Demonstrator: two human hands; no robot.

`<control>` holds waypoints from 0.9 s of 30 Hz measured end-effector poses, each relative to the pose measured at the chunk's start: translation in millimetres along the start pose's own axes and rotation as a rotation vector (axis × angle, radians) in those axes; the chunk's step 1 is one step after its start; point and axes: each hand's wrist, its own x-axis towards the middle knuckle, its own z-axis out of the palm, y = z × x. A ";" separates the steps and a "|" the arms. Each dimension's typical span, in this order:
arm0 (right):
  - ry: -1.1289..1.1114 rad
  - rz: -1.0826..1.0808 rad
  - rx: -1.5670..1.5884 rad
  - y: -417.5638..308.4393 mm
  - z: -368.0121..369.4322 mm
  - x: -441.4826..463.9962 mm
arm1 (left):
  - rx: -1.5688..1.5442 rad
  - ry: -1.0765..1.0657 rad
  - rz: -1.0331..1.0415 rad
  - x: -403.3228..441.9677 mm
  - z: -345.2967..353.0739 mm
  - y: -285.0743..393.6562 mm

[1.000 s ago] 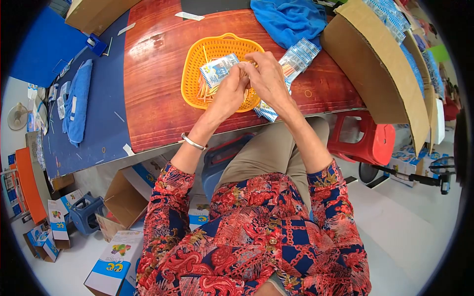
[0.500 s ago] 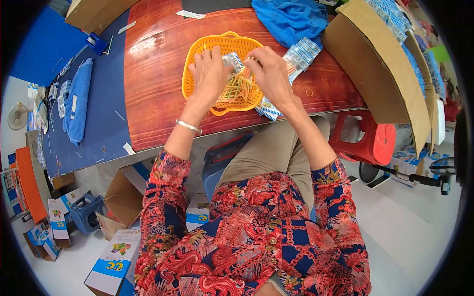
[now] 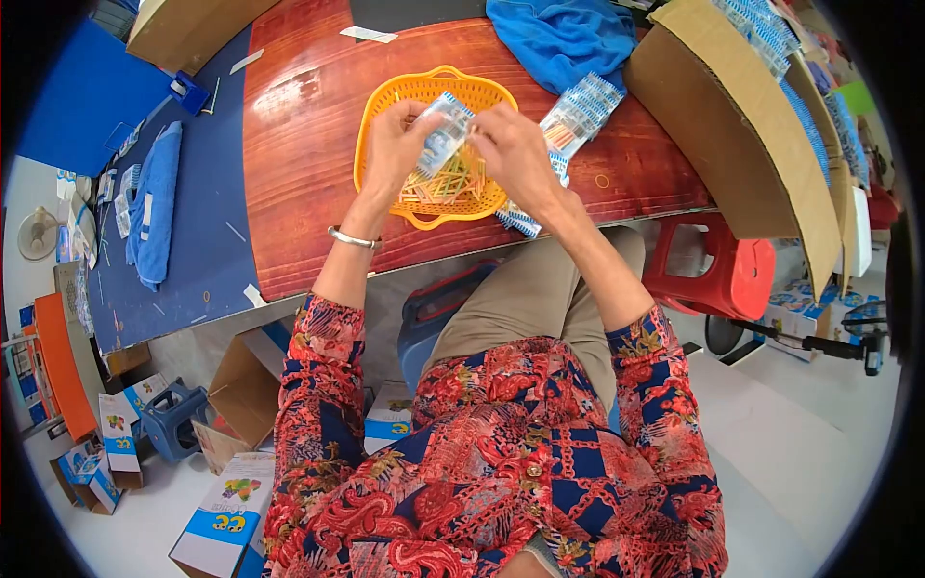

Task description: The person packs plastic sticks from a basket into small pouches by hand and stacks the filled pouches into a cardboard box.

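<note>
A yellow plastic basket point(image 3: 371, 116) stands on the table with a heap of thin coloured sticks point(image 3: 443, 185) in it. Above the heap, a clear plastic packet with blue print point(image 3: 445, 137) is pinched at its left side by my left hand point(image 3: 393, 146). My right hand point(image 3: 515, 154) is at the packet's right edge, fingers drawn together; what lies between its fingertips is blurred and partly hidden. Right of the basket lie filled packets of sticks point(image 3: 581, 114), and more packets point(image 3: 520, 222) rest by the table's front edge, partly behind my right wrist.
A blue cloth point(image 3: 564, 43) lies behind the packets. An open cardboard box point(image 3: 727, 135) stands at the right, with blue-white packets beyond it. A folded blue towel point(image 3: 154, 207) lies on the dark left table part. A red stool point(image 3: 713, 265) and printed cartons point(image 3: 226, 511) are below.
The clear packet, lying low in the basket before, is now raised in my left hand. My left fingers have closed from a spread pose, and my right hand has moved slightly down and left.
</note>
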 end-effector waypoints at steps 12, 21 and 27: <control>0.390 0.311 0.677 -19.5 -51.1 27.4 | -0.224 -0.013 0.031 -28.1 3.9 19.2; 0.278 0.174 0.504 -20.1 -44.7 19.7 | -0.288 -0.007 0.035 -35.2 7.6 23.0; 0.032 0.276 0.730 -20.8 -58.2 21.9 | -0.336 -0.122 0.032 -36.5 4.6 20.7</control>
